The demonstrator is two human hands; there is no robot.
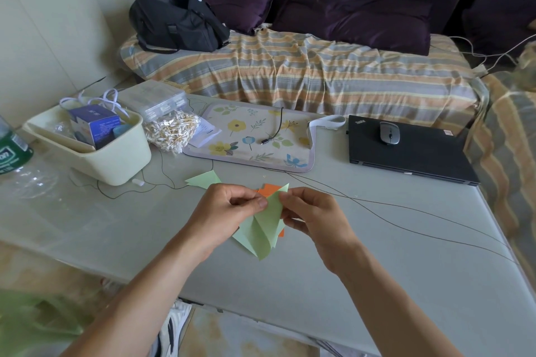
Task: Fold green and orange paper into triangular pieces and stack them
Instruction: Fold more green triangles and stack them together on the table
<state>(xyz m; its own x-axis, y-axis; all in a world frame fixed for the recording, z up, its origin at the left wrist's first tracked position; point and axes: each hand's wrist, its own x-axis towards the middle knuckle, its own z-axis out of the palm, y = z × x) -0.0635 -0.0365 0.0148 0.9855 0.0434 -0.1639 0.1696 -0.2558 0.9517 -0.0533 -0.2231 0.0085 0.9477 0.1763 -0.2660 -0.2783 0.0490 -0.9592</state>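
Green paper (262,229) pinched between left hand (229,209); right hand (313,214).

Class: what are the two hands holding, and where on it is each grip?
Both hold the folded green paper near its top: left hand on its upper left edge, right hand on its upper right.

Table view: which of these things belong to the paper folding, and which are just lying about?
In the job:
green paper, pinched by left hand and right hand
orange paper behind it
folded green piece

Lying about:
laptop with mouse
floral mat
bin
cotton swabs
bag
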